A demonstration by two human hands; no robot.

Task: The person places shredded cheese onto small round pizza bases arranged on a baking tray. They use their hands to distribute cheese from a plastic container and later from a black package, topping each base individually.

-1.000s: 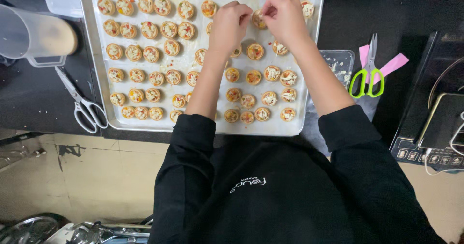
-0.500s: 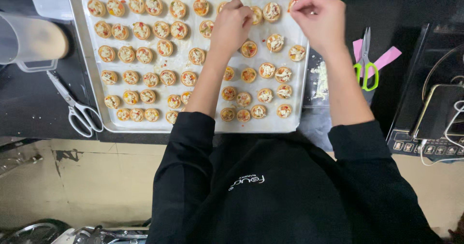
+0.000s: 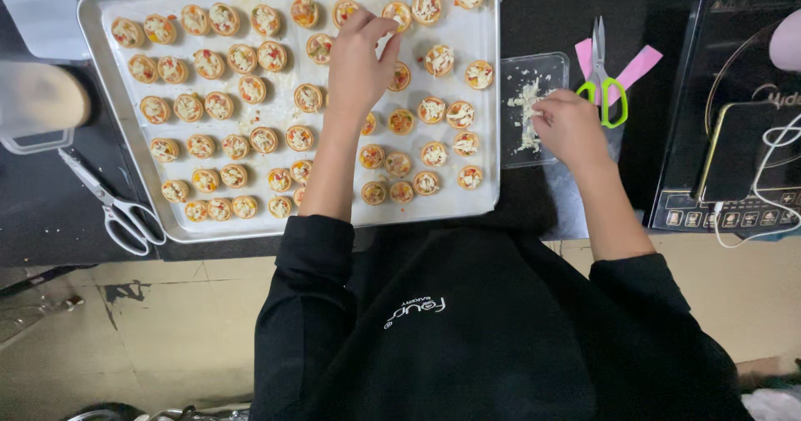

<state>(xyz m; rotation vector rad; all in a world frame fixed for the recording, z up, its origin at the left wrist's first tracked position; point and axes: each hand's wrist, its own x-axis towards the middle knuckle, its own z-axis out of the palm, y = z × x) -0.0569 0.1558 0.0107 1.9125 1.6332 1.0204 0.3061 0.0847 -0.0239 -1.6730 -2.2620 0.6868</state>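
White shredded cheese (image 3: 526,104) is pinched from the clear tub (image 3: 557,64) by the right hand (image 3: 567,125); small, even pinches are best dropped centrally on each tart (image 3: 399,12) beneath the pinching left hand (image 3: 359,54).

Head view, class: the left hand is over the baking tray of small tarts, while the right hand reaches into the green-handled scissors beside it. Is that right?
Not quite. In the head view the right hand reaches into the clear plastic container of shredded cheese, not the green-handled scissors further right. The left hand is indeed over the baking tray.
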